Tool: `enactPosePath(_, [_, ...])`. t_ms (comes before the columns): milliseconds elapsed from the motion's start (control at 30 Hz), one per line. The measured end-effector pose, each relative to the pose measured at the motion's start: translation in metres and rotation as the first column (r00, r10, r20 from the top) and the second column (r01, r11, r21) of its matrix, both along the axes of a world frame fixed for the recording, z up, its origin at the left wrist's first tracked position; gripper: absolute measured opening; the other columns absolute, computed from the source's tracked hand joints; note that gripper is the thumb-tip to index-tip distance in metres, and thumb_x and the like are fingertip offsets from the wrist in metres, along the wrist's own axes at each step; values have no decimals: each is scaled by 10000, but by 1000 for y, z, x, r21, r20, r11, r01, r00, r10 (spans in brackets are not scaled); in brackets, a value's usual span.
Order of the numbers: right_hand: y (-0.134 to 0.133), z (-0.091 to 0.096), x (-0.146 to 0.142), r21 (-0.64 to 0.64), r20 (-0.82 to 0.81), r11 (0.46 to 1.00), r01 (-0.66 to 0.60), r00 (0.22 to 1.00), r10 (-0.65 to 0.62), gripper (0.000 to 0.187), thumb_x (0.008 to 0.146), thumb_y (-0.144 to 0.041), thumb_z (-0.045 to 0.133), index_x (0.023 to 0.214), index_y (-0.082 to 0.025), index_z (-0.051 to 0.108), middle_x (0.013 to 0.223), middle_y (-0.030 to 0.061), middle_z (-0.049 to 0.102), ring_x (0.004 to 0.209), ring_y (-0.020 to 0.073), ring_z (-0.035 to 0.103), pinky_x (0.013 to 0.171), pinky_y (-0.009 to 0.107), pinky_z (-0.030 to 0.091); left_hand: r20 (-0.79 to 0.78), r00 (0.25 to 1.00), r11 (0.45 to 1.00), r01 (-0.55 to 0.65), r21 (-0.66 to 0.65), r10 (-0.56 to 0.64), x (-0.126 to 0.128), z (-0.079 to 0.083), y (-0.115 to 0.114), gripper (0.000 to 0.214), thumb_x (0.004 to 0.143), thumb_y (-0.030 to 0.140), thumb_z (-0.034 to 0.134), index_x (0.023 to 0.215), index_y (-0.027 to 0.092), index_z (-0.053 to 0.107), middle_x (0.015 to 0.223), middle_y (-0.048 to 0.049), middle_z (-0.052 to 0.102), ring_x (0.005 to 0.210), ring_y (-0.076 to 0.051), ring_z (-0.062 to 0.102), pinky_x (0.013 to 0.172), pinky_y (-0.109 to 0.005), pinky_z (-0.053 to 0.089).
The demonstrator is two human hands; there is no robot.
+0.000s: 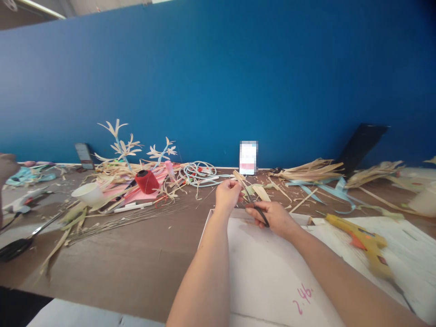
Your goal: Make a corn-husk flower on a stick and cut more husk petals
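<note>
Over the far end of a white box-like board (272, 268), my left hand (229, 195) pinches a small pale strip of dried husk (237, 175) between thumb and fingers. My right hand (274, 219) holds scissors (262, 215) by their dark handles. The blades point up and left, close to the strip; whether they touch it I cannot tell. Just beyond my hands lies a flat piece of husk (261, 192) among other scraps.
A yellow glue gun (366, 240) rests on paper at right. Husk bundles (306, 170) and blue ribbon (337, 193) lie behind. A lit phone (248, 159) leans on the blue wall. Leftward are a red object (147, 181), white cup (88, 195), thin wires (126, 222) and another person's hand (7, 167).
</note>
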State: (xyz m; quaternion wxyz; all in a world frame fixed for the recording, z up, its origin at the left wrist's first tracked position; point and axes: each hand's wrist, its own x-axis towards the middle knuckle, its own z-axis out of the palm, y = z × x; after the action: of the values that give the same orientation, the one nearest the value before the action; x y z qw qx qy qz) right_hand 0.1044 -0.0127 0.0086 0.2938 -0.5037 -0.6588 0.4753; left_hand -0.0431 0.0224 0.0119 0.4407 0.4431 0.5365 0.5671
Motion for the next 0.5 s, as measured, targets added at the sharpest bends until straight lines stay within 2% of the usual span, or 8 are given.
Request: enactPosePath(500, [-1,3,0,39,16,999,12,1000,-12,490,666,-517,637,935,-110,684,439,-29,512,428,109,447,456,233,354,-1,1000,1000,14,-21,-14,1,1,-1,118,689,266,604,709,153,577,725,-47,647,587,-129,613,473,-219,496])
